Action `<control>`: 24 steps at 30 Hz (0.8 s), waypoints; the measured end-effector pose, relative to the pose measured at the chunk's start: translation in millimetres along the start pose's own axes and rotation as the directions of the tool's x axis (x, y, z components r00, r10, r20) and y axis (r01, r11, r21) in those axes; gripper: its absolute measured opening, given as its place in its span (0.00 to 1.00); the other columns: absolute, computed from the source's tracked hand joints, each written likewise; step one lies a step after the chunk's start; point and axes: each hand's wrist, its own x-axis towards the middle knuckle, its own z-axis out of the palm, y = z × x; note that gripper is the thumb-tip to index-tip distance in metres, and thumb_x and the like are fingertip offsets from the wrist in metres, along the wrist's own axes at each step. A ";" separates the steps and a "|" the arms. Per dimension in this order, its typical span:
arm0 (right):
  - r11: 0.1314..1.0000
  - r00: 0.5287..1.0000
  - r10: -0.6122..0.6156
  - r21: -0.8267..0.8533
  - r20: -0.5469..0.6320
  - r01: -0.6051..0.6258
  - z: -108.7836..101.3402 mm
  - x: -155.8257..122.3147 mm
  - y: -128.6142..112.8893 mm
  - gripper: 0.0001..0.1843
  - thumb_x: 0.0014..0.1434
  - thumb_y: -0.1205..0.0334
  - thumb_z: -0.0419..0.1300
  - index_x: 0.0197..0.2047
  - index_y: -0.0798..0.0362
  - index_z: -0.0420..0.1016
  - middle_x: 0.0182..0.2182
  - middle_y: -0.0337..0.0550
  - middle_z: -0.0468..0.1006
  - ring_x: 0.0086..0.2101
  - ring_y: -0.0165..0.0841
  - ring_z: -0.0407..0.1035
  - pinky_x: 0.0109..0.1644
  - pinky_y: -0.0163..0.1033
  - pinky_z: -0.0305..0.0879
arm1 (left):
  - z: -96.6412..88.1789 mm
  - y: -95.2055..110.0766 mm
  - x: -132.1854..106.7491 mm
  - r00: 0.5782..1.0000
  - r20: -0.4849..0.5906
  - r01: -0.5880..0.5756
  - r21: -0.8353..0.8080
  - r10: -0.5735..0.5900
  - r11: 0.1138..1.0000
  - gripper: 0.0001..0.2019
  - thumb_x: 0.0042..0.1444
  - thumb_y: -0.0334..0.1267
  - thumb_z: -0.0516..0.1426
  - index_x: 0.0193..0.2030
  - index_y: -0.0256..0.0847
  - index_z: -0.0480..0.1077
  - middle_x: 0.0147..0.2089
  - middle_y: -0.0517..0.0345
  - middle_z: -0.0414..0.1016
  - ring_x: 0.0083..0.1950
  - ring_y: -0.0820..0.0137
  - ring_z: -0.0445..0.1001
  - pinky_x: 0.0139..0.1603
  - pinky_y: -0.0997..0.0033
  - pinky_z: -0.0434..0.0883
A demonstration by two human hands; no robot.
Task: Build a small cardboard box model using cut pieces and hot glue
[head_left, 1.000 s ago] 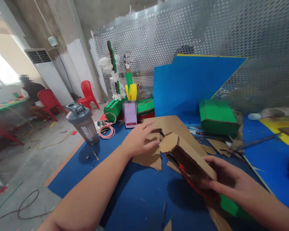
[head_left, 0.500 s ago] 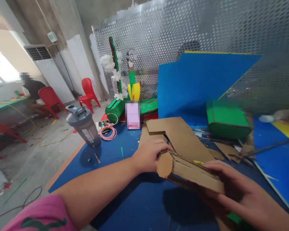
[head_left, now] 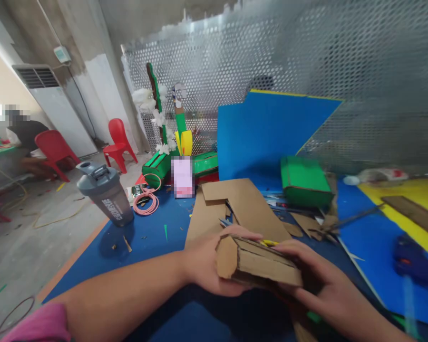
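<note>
Between my two hands is a brown cardboard box shaped like a many-sided prism, with its flat end face turned toward the left. My left hand is closed around that end, fingers behind and beneath it. On the opposite end, my right hand grips with fingers on top and thumb at the near side. A thin yellow thing shows behind the box by my right fingertips; its kind is hidden. Beyond the hands lies a cut cardboard sheet, with a pointed grey tip over it.
A shaker bottle, a pink cable coil and a pale, blurred-out upright panel stand or lie on the blue table. Behind are a green box and blue board. A glue gun-like tool is at right.
My left hand has shifted from behind the box to wrap its left end. The view has swung right, so the scene sits further left.
</note>
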 end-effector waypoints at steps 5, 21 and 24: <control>0.992 0.990 -0.127 0.020 0.064 0.126 -3.1 8.8 -4.6 0.19 0.60 0.51 0.68 0.53 0.46 0.84 0.50 0.52 0.86 0.50 0.46 0.83 0.54 0.46 0.82 | 1.5 5.8 4.7 0.999 -0.002 -0.041 -0.003 0.041 0.999 0.48 0.46 0.50 0.77 0.70 0.42 0.63 0.63 0.36 0.77 0.62 0.48 0.82 0.64 0.49 0.78; 0.969 0.946 -0.232 -0.035 0.226 0.246 18.8 24.8 -54.8 0.39 0.50 0.66 0.74 0.66 0.46 0.73 0.59 0.51 0.81 0.60 0.51 0.76 0.66 0.59 0.72 | 6.4 77.0 -5.6 0.984 -0.092 -0.056 0.646 0.151 0.762 0.34 0.57 0.43 0.68 0.69 0.43 0.65 0.66 0.38 0.80 0.65 0.49 0.81 0.65 0.51 0.79; 0.958 0.936 -0.286 0.041 0.204 0.284 23.0 33.5 -52.5 0.27 0.52 0.68 0.71 0.56 0.47 0.78 0.51 0.47 0.84 0.53 0.46 0.79 0.59 0.52 0.76 | 4.2 70.5 -4.0 0.987 -0.025 -0.106 0.634 0.158 0.766 0.35 0.58 0.40 0.66 0.72 0.43 0.64 0.67 0.37 0.79 0.67 0.50 0.80 0.66 0.50 0.78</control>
